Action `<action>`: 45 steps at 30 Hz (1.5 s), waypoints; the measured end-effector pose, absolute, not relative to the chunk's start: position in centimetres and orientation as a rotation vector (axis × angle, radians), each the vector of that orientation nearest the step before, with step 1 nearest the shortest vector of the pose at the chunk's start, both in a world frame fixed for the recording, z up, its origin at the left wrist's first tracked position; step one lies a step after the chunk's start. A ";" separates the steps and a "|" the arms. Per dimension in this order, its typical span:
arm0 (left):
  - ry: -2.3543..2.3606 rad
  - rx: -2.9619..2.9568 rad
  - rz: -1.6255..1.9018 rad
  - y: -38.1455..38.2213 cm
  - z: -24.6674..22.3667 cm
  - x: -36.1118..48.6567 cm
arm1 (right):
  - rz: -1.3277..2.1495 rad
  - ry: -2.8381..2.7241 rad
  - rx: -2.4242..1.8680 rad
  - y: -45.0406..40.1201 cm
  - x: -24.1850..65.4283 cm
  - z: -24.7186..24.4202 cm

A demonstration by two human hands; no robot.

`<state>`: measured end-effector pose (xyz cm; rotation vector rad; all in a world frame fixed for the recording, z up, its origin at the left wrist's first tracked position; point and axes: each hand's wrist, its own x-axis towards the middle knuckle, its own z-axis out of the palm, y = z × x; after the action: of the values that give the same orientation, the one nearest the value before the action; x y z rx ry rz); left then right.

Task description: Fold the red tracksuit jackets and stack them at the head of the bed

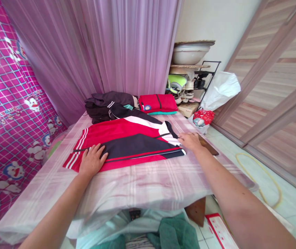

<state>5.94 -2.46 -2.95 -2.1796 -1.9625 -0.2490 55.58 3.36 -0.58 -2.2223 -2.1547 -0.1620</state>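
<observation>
A red, navy and white zip jacket lies on the table, its collar to the right and its striped hem to the left. The near sleeve is folded along the front, and the far sleeve stretches toward the back. My left hand rests flat on the jacket near the hem, fingers spread. At the collar end, my right hand has its fingers curled on the jacket's edge; the fingertips are partly hidden.
A plaid cloth covers the table. At the back sit a dark clothing pile and a folded red garment. A dark flat object lies by my right wrist. Beyond stands a shoe rack with a white bag.
</observation>
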 end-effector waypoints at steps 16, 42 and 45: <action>-1.933 -2.181 -0.256 -2.6 -3.0 5.9 | -0.142 -2.475 -1.740 8.3 44.5 1.9; -1.831 -2.164 -0.262 -2.6 -4.0 5.1 | -0.115 -2.209 -2.061 9.5 44.2 -1.0; -1.835 -2.166 -0.278 -2.6 -4.0 5.1 | -0.004 -2.273 -2.001 9.1 44.7 -2.1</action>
<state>5.11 -2.61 -3.98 -2.1656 -1.8346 -0.2783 44.67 9.12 -2.08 -2.0014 -2.2733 -0.0039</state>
